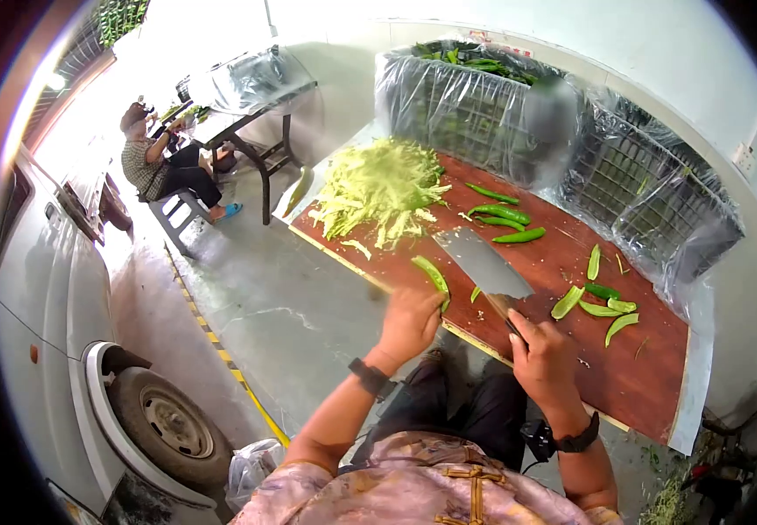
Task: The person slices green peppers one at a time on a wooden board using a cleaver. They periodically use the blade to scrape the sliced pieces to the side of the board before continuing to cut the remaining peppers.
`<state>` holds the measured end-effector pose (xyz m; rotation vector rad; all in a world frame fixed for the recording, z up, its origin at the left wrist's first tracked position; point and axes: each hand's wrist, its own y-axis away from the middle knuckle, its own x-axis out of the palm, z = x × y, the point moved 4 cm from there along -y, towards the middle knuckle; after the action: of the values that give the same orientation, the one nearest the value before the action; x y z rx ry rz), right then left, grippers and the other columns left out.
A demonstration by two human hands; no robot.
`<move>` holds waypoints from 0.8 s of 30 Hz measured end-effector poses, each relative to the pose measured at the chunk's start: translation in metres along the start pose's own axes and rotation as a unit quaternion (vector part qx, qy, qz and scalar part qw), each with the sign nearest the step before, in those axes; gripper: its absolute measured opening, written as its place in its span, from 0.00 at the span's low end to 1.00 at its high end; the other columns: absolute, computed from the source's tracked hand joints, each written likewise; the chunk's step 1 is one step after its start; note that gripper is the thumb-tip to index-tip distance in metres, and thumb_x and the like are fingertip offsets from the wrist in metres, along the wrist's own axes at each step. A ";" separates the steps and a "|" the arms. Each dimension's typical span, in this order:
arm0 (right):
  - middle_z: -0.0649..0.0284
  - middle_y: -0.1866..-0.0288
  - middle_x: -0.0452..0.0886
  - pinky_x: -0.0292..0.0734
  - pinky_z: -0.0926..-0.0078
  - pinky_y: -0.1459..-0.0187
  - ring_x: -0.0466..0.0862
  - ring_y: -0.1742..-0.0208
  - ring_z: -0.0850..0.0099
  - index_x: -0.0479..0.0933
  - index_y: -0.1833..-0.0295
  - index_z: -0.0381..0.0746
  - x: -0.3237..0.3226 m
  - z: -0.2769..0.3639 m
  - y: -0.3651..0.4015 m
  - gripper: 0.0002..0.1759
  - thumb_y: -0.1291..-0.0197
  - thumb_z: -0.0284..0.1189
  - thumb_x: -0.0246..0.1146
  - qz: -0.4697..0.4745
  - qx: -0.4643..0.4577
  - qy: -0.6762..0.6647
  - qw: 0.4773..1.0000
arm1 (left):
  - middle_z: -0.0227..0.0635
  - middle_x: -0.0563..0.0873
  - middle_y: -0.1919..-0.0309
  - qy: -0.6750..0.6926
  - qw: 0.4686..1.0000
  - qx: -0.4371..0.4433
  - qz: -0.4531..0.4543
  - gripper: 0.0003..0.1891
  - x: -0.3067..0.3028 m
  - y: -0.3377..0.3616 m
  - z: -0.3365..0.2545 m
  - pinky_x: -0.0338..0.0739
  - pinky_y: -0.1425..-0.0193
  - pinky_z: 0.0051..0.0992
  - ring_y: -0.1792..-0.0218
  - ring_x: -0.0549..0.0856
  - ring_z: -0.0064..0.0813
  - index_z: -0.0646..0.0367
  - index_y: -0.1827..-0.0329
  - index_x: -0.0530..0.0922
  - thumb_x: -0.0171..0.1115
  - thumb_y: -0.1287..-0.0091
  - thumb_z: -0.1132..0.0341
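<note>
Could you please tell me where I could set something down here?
The board is mostly bare at its right end, beyond the cut pepper pieces; a smaller gap parts them from the whole peppers. The shredded heap crowds the left, the knife the middle.

Glossy metal blade (483, 263) above a smooth, reddish-brown wood-look tabletop (628, 376)

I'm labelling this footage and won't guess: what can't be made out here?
Head view:
Handle of the broad steel cleaver: mostly covered by the right hand.
Plastic-wrapped grey crate, right end: behind a grey blur.
Red wall lettering: too small.
White van: cut off by dark lens edge.
</note>
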<state>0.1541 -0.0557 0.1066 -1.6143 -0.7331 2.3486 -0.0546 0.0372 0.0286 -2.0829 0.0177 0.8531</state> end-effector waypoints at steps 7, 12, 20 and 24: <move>0.59 0.72 0.79 0.75 0.58 0.69 0.80 0.72 0.56 0.83 0.44 0.47 -0.017 -0.012 0.038 0.22 0.47 0.26 0.71 0.017 0.025 0.028 0.999 | 0.41 0.82 0.49 -0.080 0.996 0.029 0.031 0.10 -0.010 -0.040 0.030 0.71 0.37 0.43 0.45 0.79 0.46 0.57 0.58 0.81 0.60 0.43 0.72; 0.59 0.71 0.79 0.76 0.59 0.67 0.81 0.69 0.57 0.83 0.44 0.46 -0.020 -0.014 0.047 0.22 0.47 0.26 0.70 0.019 0.033 0.019 0.999 | 0.38 0.82 0.61 -0.112 0.989 -0.044 0.091 0.06 -0.008 -0.043 0.037 0.73 0.41 0.42 0.51 0.80 0.43 0.56 0.63 0.80 0.61 0.43 0.68; 0.58 0.69 0.80 0.76 0.59 0.66 0.82 0.68 0.57 0.82 0.44 0.44 -0.024 -0.009 0.049 0.22 0.47 0.26 0.71 0.009 0.037 -0.012 0.999 | 0.39 0.82 0.71 -0.207 0.969 -0.118 0.071 0.06 -0.005 -0.029 0.015 0.78 0.57 0.41 0.65 0.83 0.45 0.55 0.69 0.80 0.63 0.39 0.63; 0.58 0.69 0.80 0.77 0.59 0.66 0.82 0.69 0.58 0.82 0.45 0.44 -0.026 0.000 0.051 0.21 0.47 0.26 0.70 0.027 0.030 0.004 0.999 | 0.40 0.84 0.71 -0.207 0.946 -0.209 0.140 0.08 -0.011 -0.032 -0.010 0.79 0.59 0.42 0.65 0.85 0.45 0.56 0.70 0.80 0.63 0.38 0.61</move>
<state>0.1694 -0.1104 0.1023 -1.6380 -0.6175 2.3755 -0.0474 0.0466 0.0620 -2.2742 -0.1048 1.5704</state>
